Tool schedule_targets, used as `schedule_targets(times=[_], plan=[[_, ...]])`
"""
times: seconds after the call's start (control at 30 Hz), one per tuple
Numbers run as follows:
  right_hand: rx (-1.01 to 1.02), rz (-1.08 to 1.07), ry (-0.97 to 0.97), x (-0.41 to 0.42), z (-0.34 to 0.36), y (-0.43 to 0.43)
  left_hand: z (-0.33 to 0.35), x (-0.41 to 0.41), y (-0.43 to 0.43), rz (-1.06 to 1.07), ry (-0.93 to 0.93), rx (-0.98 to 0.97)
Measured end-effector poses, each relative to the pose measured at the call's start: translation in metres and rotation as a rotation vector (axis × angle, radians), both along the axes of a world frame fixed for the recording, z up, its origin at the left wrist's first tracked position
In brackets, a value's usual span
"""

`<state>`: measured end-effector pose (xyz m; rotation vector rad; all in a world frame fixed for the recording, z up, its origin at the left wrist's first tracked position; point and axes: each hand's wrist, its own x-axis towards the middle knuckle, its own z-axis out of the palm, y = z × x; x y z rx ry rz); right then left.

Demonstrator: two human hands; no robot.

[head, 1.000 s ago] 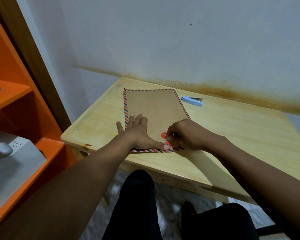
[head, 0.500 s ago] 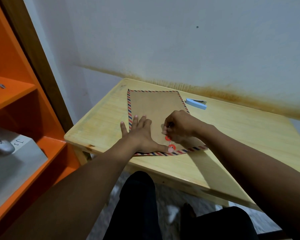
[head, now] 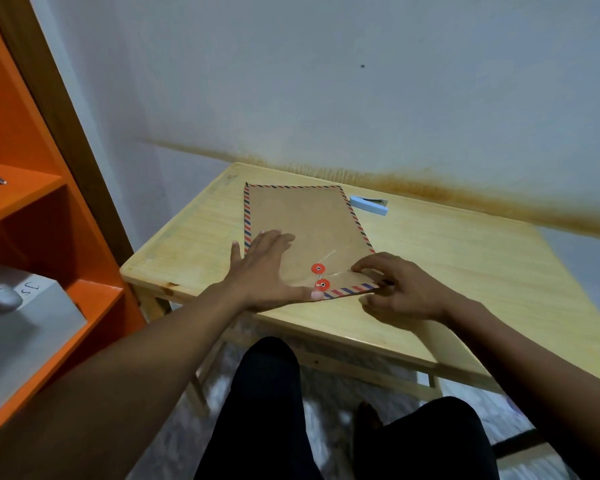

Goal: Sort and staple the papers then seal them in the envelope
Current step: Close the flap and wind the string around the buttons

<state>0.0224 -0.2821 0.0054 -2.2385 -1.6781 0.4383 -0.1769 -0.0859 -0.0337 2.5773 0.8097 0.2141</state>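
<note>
While left hand (head: 264, 271) presses closed envelope (head: 302, 216), fingers spread, right hand (head: 402, 289) pinches its corner

A grey box (head: 32, 341) sits on the lower board of the orange shelf (head: 94, 299) at the near left. On its top face, towards the far right corner, two dark handwritten characters stand at a slant. They look like "Js", though at this angle the pair might equally be "sL" seen from the other side. Just left of them, a rounded grey object (head: 0, 299) lies on the box. It carries a short dark handwritten word, too blurred to read.
</note>
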Motion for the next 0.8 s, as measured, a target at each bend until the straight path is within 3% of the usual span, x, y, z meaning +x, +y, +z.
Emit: schedule_targets(times=[0.17, 0.33, 0.53, 0.8], plan=[[0.144, -0.022, -0.226, -0.009, -0.01, -0.01, 0.004, -0.016, -0.006, -0.106, -0.035, 0.116], [0.334, -0.189, 0.077, -0.002, -0.007, -0.011, 0.022, -0.028, -0.015, -0.181, -0.122, 0.251], [0.598, -0.281, 0.231, 0.012, 0.026, -0.001, 0.051, -0.023, 0.002, -0.021, -0.51, 0.269], [0.883, -0.305, 0.442, 0.025, 0.102, 0.013, 0.128, 0.0, 0.016, 0.209, -0.923, 0.009]])
